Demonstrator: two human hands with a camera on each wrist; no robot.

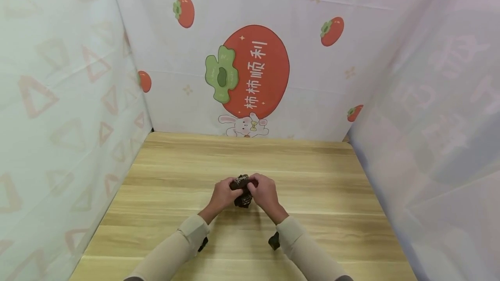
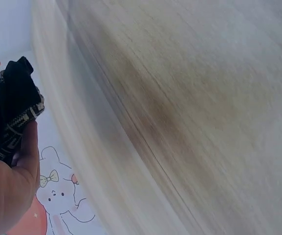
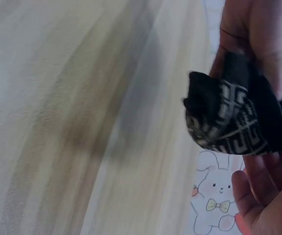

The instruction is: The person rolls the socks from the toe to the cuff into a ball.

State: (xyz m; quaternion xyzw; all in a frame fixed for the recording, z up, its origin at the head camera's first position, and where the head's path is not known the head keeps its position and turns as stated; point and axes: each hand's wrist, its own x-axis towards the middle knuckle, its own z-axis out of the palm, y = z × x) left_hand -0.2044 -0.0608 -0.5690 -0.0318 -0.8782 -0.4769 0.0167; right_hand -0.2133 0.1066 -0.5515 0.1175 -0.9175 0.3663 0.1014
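Observation:
A folded bundle of black cloth (image 1: 244,199) with a white geometric pattern is held between both hands above the middle of the table. My left hand (image 1: 223,195) grips its left side, thumb toward me. From the right, my right hand (image 1: 265,192) holds the bundle between thumb and fingers. In the left wrist view, the black cloth (image 2: 13,103) shows a patterned edge above the left thumb. The right wrist view has the rolled cloth (image 3: 238,122) between the two hands, with the right hand (image 3: 277,205) below. Whether it is one piece or several is hidden.
The wood-grain table (image 1: 332,194) spreads around the hands. White printed cloth hangs behind it (image 1: 312,86), at the left (image 1: 70,112) and at the right (image 1: 437,142). A black piece (image 1: 274,241) shows under the right cuff.

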